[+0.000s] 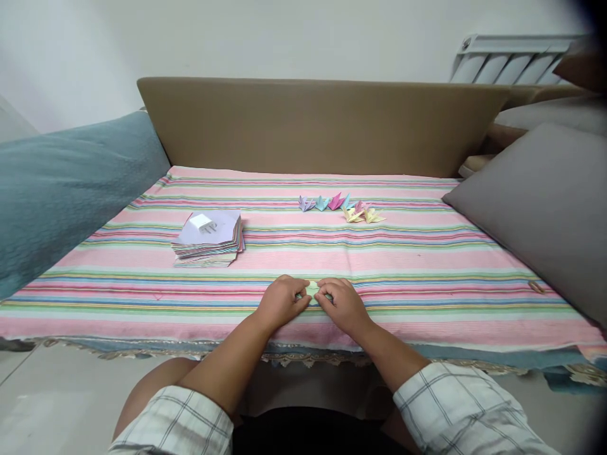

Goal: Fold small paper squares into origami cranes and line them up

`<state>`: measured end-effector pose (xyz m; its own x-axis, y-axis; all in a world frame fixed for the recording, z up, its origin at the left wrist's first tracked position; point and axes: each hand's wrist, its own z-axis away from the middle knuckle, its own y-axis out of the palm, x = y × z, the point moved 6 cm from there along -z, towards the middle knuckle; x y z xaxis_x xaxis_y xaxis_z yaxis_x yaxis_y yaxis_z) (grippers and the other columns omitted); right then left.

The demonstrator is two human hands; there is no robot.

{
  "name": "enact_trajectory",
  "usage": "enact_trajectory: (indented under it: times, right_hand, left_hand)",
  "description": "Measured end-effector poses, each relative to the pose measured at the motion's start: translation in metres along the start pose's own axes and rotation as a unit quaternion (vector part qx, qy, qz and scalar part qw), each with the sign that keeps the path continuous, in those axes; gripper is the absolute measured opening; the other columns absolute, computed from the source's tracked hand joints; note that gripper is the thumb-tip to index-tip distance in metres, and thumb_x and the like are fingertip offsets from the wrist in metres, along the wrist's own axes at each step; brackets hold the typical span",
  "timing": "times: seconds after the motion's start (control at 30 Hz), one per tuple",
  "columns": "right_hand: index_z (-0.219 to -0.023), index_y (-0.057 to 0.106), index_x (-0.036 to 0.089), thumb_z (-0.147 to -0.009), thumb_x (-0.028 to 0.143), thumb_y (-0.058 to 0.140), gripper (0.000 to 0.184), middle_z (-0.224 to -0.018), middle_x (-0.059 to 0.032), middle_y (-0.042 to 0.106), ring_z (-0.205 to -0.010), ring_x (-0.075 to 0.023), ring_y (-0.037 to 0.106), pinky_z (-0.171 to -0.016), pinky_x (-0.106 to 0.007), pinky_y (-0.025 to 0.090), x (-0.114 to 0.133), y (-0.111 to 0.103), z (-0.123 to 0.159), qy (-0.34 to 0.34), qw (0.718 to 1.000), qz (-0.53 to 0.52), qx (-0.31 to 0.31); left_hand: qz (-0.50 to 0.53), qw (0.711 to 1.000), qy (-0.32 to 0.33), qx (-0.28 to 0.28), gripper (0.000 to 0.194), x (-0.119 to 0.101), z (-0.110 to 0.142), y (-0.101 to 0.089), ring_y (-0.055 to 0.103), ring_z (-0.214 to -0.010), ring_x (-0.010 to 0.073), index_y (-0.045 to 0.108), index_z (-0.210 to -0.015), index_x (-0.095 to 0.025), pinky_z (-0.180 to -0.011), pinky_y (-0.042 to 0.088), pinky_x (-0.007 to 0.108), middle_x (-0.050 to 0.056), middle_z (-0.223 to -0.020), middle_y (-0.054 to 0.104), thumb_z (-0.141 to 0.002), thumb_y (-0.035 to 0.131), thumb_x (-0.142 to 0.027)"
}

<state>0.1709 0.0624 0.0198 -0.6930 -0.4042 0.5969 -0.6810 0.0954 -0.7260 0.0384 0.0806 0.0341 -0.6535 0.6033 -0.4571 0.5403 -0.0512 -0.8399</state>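
A small piece of pale green folded paper (312, 289) lies low over the striped cloth, mostly covered by my fingers. My left hand (283, 302) pinches its left side between thumb and fingers. On the right side my right hand (342, 304) grips it the same way, fingers curled. The two hands are a few centimetres apart, and the paper's folds are too small to make out. Farther back stand several folded paper cranes: a purple one (306, 203), a magenta one (336, 201) and a yellow one (374, 216) among them.
To the left, a stack of square coloured paper (208, 246) carries a white plug adapter (203, 222). A striped cloth (142, 278) covers the seat. Grey cushion (535, 208) at right, blue armrest (76, 189) at left, brown backrest (322, 126) behind. A small brown ring (536, 287) lies at right.
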Motion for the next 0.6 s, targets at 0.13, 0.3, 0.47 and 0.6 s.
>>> enact_trajectory:
  times: [0.13,0.3,0.47,0.6]
  right_hand:
    - [-0.07,0.059,0.021,-0.082,0.023,0.053,0.013,-0.095,-0.0046,0.066,-0.092,-0.0198,0.056,-0.082,-0.036,0.038,0.001,-0.0005,-0.0008,-0.004,1.0,0.0,-0.005]
    - [-0.08,0.061,0.021,-0.084,0.026,0.053,0.01,-0.095,-0.0042,0.066,-0.092,-0.0205,0.056,-0.081,-0.035,0.039,0.0018,-0.0006,0.0047,-0.026,0.999,0.01,-0.025]
    - [-0.105,0.061,0.02,-0.086,0.029,0.05,0.024,-0.104,-0.0067,0.065,-0.096,-0.023,0.054,-0.084,-0.038,0.04,0.0006,0.001,0.0079,-0.035,0.998,0.04,-0.033]
    - [-0.099,0.065,0.021,-0.088,0.029,0.047,0.022,-0.103,-0.0063,0.065,-0.095,-0.0221,0.055,-0.084,-0.038,0.041,0.0011,0.0033,0.0061,-0.051,0.997,0.048,-0.018]
  left_hand:
    - [-0.031,0.999,0.029,0.003,0.014,0.001,0.0008,-0.0001,0.061,-0.093,0.0209,0.06,-0.065,-0.019,-0.083,0.046,0.036,0.006,-0.102,0.068,-0.077,0.059,-0.026]
    - [-0.055,0.996,0.062,0.028,0.014,0.0021,0.001,0.0018,0.059,-0.1,0.0211,0.063,-0.071,-0.018,-0.087,0.045,0.036,0.008,-0.105,0.066,-0.08,0.059,-0.027]
    - [-0.06,0.996,0.067,0.026,0.013,0.0014,0.0032,0.0005,0.058,-0.101,0.0207,0.063,-0.074,-0.018,-0.088,0.045,0.036,0.008,-0.109,0.065,-0.081,0.058,-0.028]
    - [-0.058,0.996,0.072,0.009,0.012,0.0002,0.0066,-0.0031,0.057,-0.102,0.0203,0.063,-0.073,-0.018,-0.088,0.045,0.035,0.008,-0.111,0.063,-0.08,0.058,-0.027]
